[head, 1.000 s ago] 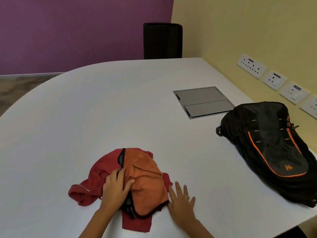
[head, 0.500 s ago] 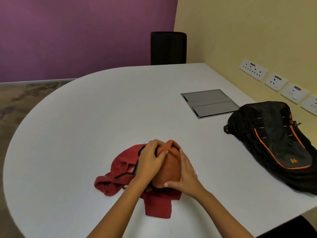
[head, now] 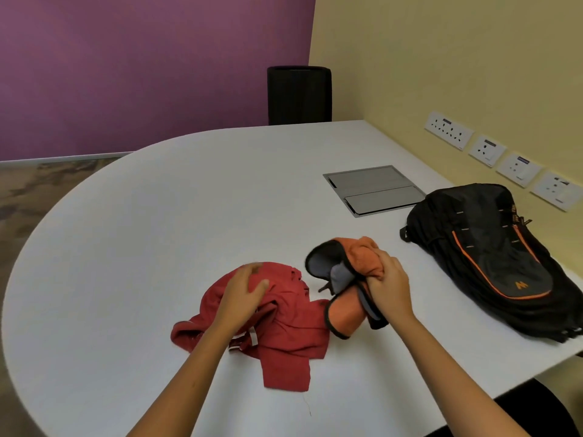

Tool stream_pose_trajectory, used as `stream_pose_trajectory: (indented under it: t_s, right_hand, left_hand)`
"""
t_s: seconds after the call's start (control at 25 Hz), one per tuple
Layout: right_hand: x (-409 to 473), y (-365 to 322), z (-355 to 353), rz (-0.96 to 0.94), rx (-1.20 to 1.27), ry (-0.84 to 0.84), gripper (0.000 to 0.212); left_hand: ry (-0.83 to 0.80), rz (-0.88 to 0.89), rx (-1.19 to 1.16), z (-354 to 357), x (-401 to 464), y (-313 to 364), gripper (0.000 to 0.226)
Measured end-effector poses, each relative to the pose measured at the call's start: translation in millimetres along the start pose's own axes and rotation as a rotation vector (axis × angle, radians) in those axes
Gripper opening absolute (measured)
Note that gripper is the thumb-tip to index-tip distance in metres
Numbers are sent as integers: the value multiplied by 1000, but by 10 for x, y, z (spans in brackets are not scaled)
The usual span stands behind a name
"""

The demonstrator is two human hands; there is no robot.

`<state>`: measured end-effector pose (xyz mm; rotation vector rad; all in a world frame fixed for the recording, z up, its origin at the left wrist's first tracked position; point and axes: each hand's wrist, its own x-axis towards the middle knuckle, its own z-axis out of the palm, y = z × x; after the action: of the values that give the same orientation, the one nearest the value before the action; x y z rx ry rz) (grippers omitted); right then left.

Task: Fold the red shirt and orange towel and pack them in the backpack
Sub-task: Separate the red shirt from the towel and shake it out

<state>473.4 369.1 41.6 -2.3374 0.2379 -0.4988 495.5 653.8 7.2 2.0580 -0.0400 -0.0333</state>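
The red shirt [head: 284, 329] lies crumpled on the white table [head: 157, 231], near the front. My left hand [head: 243, 291] rests on top of it with relaxed, spread fingers. Just to its right, my right hand [head: 386, 282] grips the bunched orange towel [head: 347, 313], which has a dark border and a grey underside; part of it is lifted off the table. The black backpack [head: 492, 253] with orange trim lies flat at the right, beside the wall, apart from both hands.
A grey hatch panel [head: 373, 189] is set into the table behind the towel. A black chair back [head: 299, 94] stands at the far edge. Wall sockets [head: 485, 151] line the yellow wall on the right. The table's front right edge runs close under the backpack.
The towel lay on the shirt with both hands around it; now my right hand has pulled it off to the right, and my left hand stays flat on the shirt.
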Motion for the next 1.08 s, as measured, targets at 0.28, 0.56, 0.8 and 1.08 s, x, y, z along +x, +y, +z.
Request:
stream_pose_trajectory:
  t_s: [0.28,0.56,0.8,1.08]
  right_hand:
    - [-363,961,90,158,-332,-246,39]
    - [-189,1478,99,137,-620,-417,29]
    - [627,1706,-207,490,-467,-147,38]
    - [965,1815,-40,546,-335,-6,58]
  left_hand:
    - [-489,-68,871,584,-213,-637,86]
    - [-458,-17,894,635,-250,-887,100]
    - [-311,96,795,656,-261,-1014,122]
    - [-213,161,895,649,-340,-957,109]
